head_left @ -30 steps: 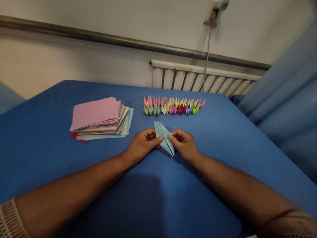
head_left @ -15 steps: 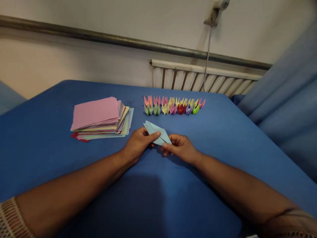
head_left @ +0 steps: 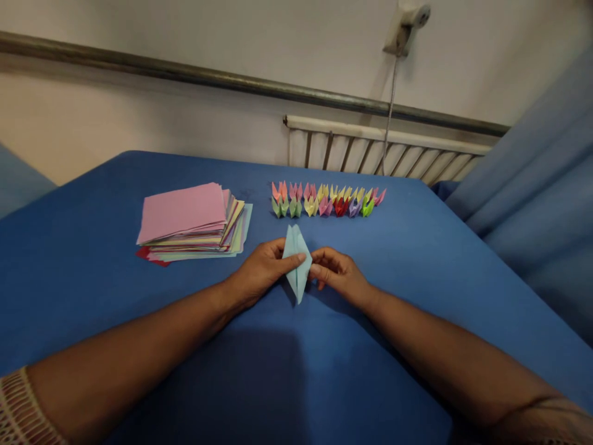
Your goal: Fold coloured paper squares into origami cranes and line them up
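A light blue folded paper piece (head_left: pixel 295 264), long and pointed at both ends, stands nearly upright over the blue table (head_left: pixel 417 290). My left hand (head_left: pixel 262 270) pinches its left edge with thumb and fingers closed. From the other side my right hand (head_left: pixel 336 272) pinches its right edge, fingers curled. Both hands sit just above the table's middle.
A stack of coloured paper sheets (head_left: pixel 189 219), pink on top, lies at the left. A row of several small folded paper figures (head_left: pixel 327 201) stands behind the hands. A rail and radiator (head_left: pixel 384 151) run along the wall; a blue curtain (head_left: pixel 532 179) hangs at the right.
The blue paper piece has been turned between my hands, from slanting, then lying almost flat, to standing nearly upright. Both hands kept their pinch on it.
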{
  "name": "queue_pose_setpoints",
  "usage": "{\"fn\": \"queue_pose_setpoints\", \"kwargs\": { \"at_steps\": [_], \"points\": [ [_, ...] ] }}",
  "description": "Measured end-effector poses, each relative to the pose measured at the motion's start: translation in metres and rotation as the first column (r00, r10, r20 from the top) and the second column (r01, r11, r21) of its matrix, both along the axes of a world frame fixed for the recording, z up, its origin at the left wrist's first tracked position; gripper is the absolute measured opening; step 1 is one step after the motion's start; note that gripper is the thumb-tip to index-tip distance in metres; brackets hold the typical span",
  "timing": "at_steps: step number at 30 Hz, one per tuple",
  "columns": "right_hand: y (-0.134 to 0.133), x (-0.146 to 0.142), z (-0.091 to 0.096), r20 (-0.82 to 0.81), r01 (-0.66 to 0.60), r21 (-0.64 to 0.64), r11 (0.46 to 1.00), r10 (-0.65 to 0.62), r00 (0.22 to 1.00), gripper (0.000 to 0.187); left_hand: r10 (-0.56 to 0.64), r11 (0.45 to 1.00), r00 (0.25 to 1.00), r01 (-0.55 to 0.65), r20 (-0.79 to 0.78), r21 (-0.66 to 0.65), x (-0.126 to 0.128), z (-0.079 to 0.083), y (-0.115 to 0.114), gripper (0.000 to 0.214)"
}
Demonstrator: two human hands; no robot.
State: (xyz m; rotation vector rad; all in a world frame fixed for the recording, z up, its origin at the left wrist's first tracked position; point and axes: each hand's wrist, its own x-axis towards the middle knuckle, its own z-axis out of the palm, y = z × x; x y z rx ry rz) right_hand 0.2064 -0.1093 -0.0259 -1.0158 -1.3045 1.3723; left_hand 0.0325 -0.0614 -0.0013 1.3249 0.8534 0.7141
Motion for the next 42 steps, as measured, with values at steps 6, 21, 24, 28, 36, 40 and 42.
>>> {"fn": "queue_pose_setpoints", "kwargs": {
  "at_steps": [6,21,24,28,36,40,42],
  "points": [
    [0.007,0.0,0.001,-0.041,0.132,-0.01,0.991,-0.132,0.99,0.027,-0.252,0.948,0.932,0.292,-0.262,0.127,-0.002,0.006,-0.004,0.025],
    [0.012,0.026,0.008,0.64,0.078,-0.243,0.967,0.1,0.762,0.02,0.066,0.748,0.685,0.447,-0.726,0.49,-0.014,-0.005,0.007,0.048],
    [0.008,0.027,0.008,0.846,0.108,0.047,0.993,-0.097,0.524,0.017,0.118,0.651,0.698,0.483,-0.706,0.585,-0.015,-0.009,0.008,0.054],
    [-0.001,0.021,0.014,0.864,-0.091,0.38,0.921,-0.317,0.391,0.027,0.082,0.623,0.697,0.522,-0.713,0.582,-0.015,-0.013,0.012,0.047],
    [0.0,0.022,0.001,0.82,-0.408,0.354,0.841,-0.069,0.568,0.013,-0.006,0.678,0.713,0.519,-0.701,0.521,-0.021,-0.015,0.023,0.052],
    [0.008,0.03,-0.003,0.774,-0.404,0.352,0.844,-0.02,0.633,0.011,0.008,0.633,0.694,0.554,-0.72,0.541,-0.024,-0.013,0.026,0.053],
    [0.01,0.031,-0.004,0.758,-0.399,0.344,0.85,0.0,0.653,0.011,0.023,0.578,0.696,0.577,-0.718,0.578,-0.023,-0.01,0.023,0.05]
  ]
}}
